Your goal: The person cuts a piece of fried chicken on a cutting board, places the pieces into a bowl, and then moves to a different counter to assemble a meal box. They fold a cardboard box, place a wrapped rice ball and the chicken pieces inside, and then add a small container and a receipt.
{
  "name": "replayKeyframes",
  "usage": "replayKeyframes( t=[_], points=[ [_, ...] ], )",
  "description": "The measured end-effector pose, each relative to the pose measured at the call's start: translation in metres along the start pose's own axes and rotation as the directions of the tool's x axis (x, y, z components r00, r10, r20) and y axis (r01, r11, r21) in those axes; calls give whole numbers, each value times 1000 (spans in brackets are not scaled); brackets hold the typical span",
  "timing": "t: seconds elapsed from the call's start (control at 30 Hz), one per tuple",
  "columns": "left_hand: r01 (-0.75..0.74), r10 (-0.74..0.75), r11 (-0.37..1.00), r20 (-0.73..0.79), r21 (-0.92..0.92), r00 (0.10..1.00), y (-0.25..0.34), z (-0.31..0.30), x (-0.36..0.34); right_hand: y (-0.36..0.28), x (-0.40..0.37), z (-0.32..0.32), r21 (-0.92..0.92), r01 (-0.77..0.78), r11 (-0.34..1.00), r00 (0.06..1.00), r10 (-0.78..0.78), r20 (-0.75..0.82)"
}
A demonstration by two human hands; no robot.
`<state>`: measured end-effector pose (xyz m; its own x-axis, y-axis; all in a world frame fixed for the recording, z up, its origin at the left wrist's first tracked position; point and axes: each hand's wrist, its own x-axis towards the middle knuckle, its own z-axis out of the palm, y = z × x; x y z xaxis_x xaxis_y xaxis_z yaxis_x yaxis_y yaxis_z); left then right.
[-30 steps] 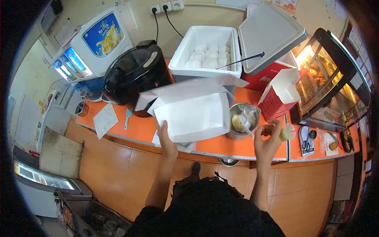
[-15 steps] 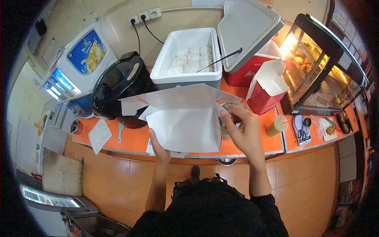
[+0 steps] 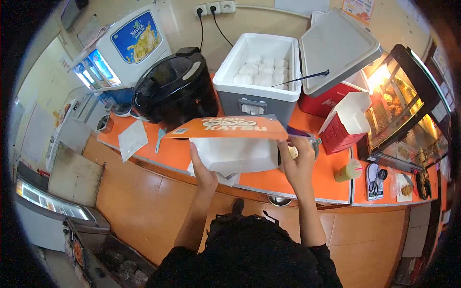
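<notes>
Left hand (image 3: 205,177) grips box (image 3: 235,156) by left side; right hand (image 3: 298,165) pinches lid (image 3: 225,129) near right corner. Light, even pressure should avoid crushing.

Orange box lid (image 3: 225,128) reads "MANG KATSU". White dispenser (image 3: 122,50) reads "NESTEA". Wall poster (image 3: 359,9), blurry, possibly shows "70".

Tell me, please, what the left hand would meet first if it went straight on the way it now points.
Probably the orange lid of the carton; its edge sits just beyond the thumb of the left hand in the picture, though depth is unclear.
</notes>
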<state>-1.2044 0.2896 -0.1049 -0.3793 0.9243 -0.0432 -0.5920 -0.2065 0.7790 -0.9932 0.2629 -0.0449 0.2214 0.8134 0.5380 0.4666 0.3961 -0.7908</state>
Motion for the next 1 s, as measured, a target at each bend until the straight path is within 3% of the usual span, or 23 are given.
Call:
replayKeyframes(
  t=[0.07,0.13,0.2,0.3,0.43,0.5,0.53,0.6,0.77,0.83,0.87,0.9,0.93,1.0],
  points=[
    [4,-4,999,5,34,1000,-1,-8,4,8,7,4,-62,112,992,993,-113,-20],
    [-13,6,998,100,61,995,2,-13,7,3,15,-2,-57,55,997,998,-56,-9],
    [-13,3,997,129,75,992,3,-23,13,4,23,-9,175,-203,963,964,165,209],
    [-19,5,996,156,85,988,4,-25,16,-5,31,-11,324,-291,900,933,192,306],
    [-61,45,994,169,94,985,0,-29,21,-12,29,-7,242,-311,919,919,225,323],
    [-58,48,996,135,74,990,0,-28,19,-6,17,4,133,-143,981,973,115,198],
    [-56,50,997,109,47,993,0,-27,20,-6,13,8,134,-141,981,974,113,198],
    [-53,53,999,89,-1,995,0,-25,21,-7,5,13,-24,77,997,996,-76,48],
    [-53,55,996,23,-70,998,0,-27,22,17,-2,25,-129,214,968,976,-206,73],
    [-77,82,996,159,-41,984,3,-27,19,27,2,28,84,-3,996,994,-6,110],
    [-79,85,996,153,-42,985,3,-28,17,29,3,27,85,-2,996,993,-8,116],
    [-45,45,999,147,-1,988,2,-29,17,29,5,26,443,-325,836,940,235,247],
    [-12,6,999,139,39,990,2,-31,16,30,8,24,664,-588,462,807,382,450],
    [1,-14,997,154,82,988,-1,-34,16,43,11,21,649,-627,431,778,299,552]
  ],
)
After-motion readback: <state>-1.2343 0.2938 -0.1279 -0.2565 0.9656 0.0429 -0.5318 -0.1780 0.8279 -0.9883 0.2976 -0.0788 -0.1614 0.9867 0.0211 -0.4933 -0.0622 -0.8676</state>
